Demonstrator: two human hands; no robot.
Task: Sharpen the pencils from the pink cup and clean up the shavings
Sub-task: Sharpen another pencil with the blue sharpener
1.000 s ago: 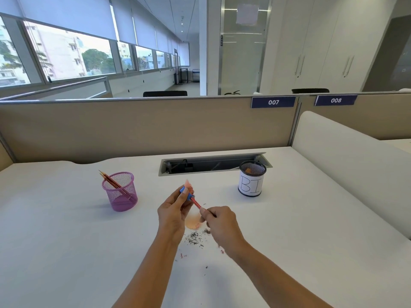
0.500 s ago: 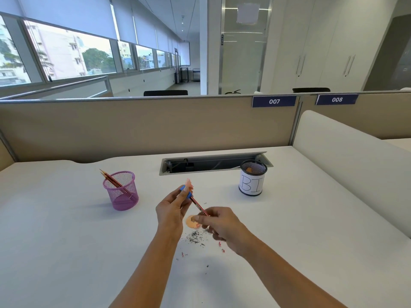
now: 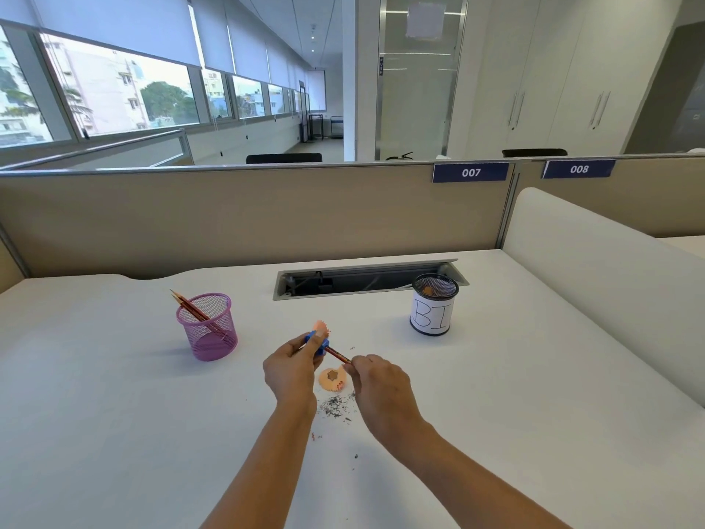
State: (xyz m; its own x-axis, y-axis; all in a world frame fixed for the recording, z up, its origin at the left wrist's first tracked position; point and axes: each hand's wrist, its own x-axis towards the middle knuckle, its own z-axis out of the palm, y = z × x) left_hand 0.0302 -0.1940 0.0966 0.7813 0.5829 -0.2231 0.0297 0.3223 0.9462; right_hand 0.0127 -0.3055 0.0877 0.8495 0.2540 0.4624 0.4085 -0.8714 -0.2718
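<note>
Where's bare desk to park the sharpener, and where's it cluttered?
Bare desk left of the left hand, nearer than the pink cup, to the near edge. Also right of the right hand, between the labelled black cup and the white side panel. Crowded: under the sharpener and pencil between the hands, a shaving curl and graphite dust.

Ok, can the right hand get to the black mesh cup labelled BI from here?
Probably yes: only bare desk lies between the right hand and the cup. It pinches the pencil, though, so it would have to let go first.
</note>
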